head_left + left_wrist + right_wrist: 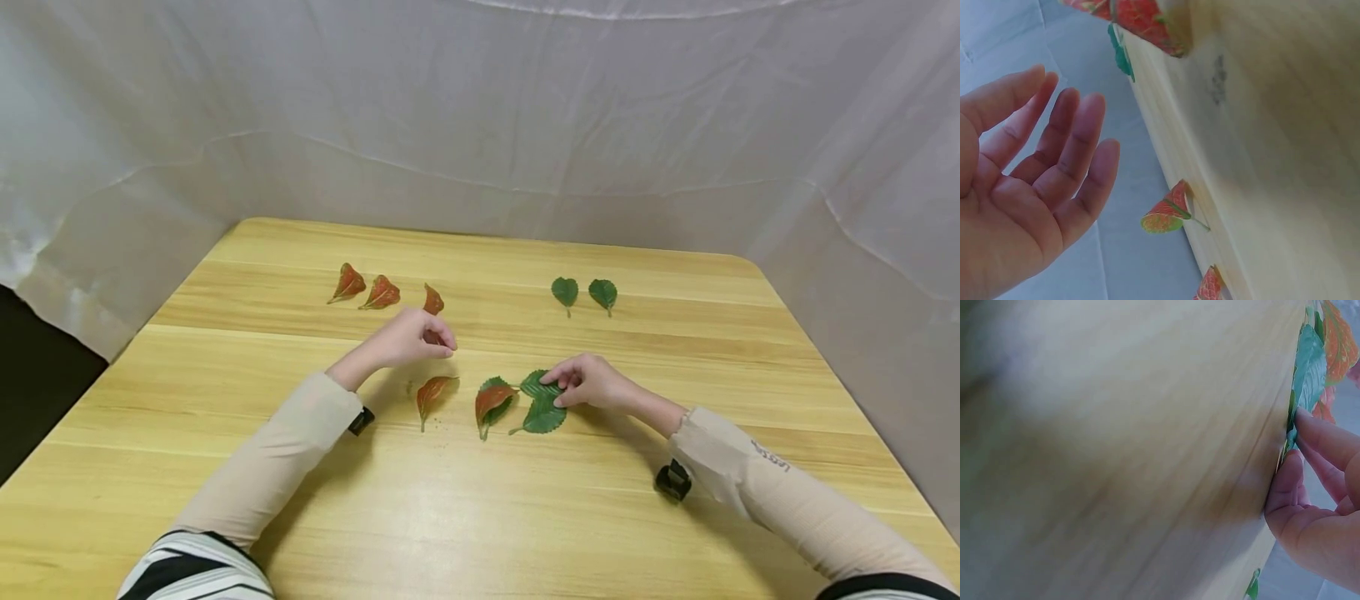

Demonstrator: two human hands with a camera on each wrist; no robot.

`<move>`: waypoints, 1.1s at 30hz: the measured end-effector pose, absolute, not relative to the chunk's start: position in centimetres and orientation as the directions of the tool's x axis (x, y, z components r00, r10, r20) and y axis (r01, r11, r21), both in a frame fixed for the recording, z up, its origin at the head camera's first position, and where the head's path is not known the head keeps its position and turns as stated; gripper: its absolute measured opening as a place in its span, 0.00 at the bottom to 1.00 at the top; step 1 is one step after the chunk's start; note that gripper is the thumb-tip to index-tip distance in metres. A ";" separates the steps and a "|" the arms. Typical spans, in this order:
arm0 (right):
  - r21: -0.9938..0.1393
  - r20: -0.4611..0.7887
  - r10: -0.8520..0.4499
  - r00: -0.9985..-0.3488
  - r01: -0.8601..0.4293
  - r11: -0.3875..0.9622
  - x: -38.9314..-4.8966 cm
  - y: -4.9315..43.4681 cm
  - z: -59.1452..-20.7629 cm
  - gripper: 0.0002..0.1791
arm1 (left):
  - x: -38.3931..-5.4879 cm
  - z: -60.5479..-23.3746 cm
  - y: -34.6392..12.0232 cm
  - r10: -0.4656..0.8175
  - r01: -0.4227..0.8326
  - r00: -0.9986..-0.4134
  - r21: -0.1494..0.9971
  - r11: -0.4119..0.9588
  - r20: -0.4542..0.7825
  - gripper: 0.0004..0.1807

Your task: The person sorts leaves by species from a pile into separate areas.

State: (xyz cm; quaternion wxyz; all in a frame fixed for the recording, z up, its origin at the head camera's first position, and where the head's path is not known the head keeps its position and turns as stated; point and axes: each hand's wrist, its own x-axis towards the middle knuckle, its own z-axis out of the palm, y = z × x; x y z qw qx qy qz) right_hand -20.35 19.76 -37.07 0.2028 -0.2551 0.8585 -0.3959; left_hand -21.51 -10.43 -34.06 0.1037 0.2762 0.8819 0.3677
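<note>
My left hand (pixel 408 337) hovers above the table with loosely bent fingers. In the left wrist view its palm and fingers hold nothing. Just beyond it lies a red leaf (pixel 433 298), partly hidden by the hand; another red leaf (pixel 432 397) rests on the near side. With thumb and fingertips, my right hand (pixel 596 383) pinches the edge of a green leaf (pixel 1309 369) low over the table. A second green leaf (pixel 543 417) lies against it. To their left, a red leaf (pixel 489 402) overlaps a green leaf (pixel 497 411).
Two curled red leaves, one left (pixel 347 283) and one right (pixel 382 293), lie at the back left. At the back right are two green leaves, one left (pixel 565 291) and one right (pixel 603 293). Pale sheeting (pixel 480 125) hangs around the wooden table (pixel 450 517).
</note>
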 end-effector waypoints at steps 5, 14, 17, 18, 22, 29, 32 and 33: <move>-0.781 -0.147 -0.595 -0.790 -0.276 0.560 -20.4 19.8 -37.1 0.16 | -21.0 -34.1 -10.6 0.605 0.443 -0.796 0.698 0.562 0.018 0.04; -0.783 -0.149 -0.593 -0.791 -0.272 0.559 -20.4 19.8 -37.2 0.16 | -21.1 -34.7 -11.1 0.690 0.464 -0.723 0.715 0.523 -0.035 0.06; -0.785 -0.147 -0.595 -0.790 -0.272 0.556 -20.4 19.8 -37.2 0.16 | -21.0 -34.9 -11.1 0.718 0.464 -0.693 0.723 0.511 -0.062 0.07; -0.786 -0.147 -0.595 -0.790 -0.272 0.556 -20.4 19.8 -37.2 0.16 | -21.0 -34.9 -11.0 0.722 0.460 -0.688 0.725 0.513 -0.074 0.07; -0.787 -0.146 -0.598 -0.788 -0.273 0.553 -20.4 19.8 -37.2 0.16 | -21.0 -34.9 -10.9 0.734 0.451 -0.670 0.724 0.522 -0.112 0.08; -0.786 -0.147 -0.593 -0.792 -0.271 0.556 -20.4 19.8 -37.2 0.17 | -21.2 -34.9 -10.7 0.748 0.432 -0.643 0.730 0.530 -0.162 0.10; -0.785 -0.147 -0.592 -0.792 -0.271 0.557 -20.3 19.8 -37.2 0.17 | -21.3 -35.1 -10.6 0.753 0.421 -0.630 0.732 0.536 -0.189 0.11; -0.785 -0.147 -0.593 -0.791 -0.271 0.557 -20.3 19.8 -37.2 0.17 | -21.3 -35.2 -10.5 0.755 0.422 -0.626 0.729 0.540 -0.197 0.11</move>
